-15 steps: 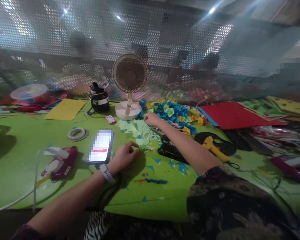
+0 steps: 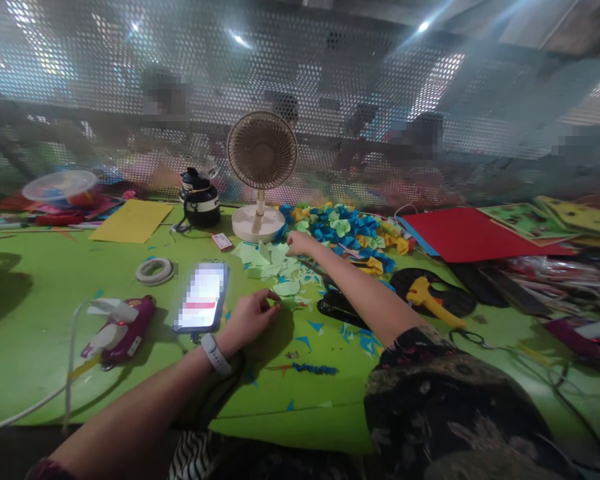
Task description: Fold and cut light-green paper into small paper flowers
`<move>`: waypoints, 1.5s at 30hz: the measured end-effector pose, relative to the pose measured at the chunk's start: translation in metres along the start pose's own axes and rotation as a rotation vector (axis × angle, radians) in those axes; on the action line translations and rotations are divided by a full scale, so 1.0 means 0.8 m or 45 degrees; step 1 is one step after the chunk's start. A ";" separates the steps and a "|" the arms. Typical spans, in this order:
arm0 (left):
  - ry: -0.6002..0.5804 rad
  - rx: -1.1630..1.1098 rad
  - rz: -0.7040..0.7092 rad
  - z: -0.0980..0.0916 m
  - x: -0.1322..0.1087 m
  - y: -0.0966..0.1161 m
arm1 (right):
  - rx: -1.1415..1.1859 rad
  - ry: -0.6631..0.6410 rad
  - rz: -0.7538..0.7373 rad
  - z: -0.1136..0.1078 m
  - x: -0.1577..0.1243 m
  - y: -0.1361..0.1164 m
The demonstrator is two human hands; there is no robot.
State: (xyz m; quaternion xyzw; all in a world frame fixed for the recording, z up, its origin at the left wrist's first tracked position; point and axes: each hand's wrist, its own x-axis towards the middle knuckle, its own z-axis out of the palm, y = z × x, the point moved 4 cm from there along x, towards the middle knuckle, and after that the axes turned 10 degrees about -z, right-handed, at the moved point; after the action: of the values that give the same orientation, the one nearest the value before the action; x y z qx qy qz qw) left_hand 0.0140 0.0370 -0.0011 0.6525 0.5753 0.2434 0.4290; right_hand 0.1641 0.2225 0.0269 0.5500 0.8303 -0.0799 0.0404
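My left hand (image 2: 251,321), wearing a white watch (image 2: 215,353), rests low over the green table with thumb and fingertips drawn together. Whatever is between them is too small to make out. My right hand (image 2: 300,244) reaches across to a heap of pale green paper pieces (image 2: 267,262), its curled fingers down at the heap's right side. Their tips are partly hidden, so I cannot make out what they hold. Folded blue, yellow and green paper flowers (image 2: 337,227) lie just behind my right hand. A black stapler (image 2: 337,307) sits beneath my right forearm.
A fan (image 2: 260,223), a black bottle (image 2: 201,205) and yellow paper (image 2: 131,221) stand or lie at the back. Near my left arm are a phone (image 2: 203,297), a tape roll (image 2: 154,271) and a corded purple power strip (image 2: 125,333). A yellow glue gun (image 2: 433,303) lies right.
The camera view has shifted slightly. My left thumb and fingertips are closer together. My right hand stays at the pale green paper, its fingers a little lower.
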 end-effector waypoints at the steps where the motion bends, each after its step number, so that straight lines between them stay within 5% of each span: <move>1: 0.001 0.003 0.001 0.000 0.000 0.000 | -0.006 0.013 0.000 -0.001 -0.001 0.000; 20: 0.001 -0.055 0.047 0.000 -0.002 0.003 | 0.037 0.254 -0.037 -0.018 -0.017 0.021; 27: -0.004 -0.066 0.067 0.002 0.000 0.000 | 0.046 0.531 0.065 -0.053 -0.042 0.020; 34: 0.167 -0.468 0.070 -0.018 -0.005 0.010 | 0.220 0.720 0.053 -0.072 -0.105 0.002; 40: -0.061 -1.135 -0.091 -0.010 -0.002 0.012 | 0.963 0.750 -0.230 -0.015 -0.186 -0.049; 45: -0.169 -1.241 -0.169 -0.004 0.003 0.007 | 0.892 0.863 -0.360 -0.003 -0.231 -0.062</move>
State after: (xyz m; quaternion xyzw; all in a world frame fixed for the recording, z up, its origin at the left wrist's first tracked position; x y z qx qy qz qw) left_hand 0.0146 0.0406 0.0047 0.3521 0.4063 0.4142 0.7344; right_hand 0.1911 0.0364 0.0619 0.4078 0.7864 -0.1753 -0.4296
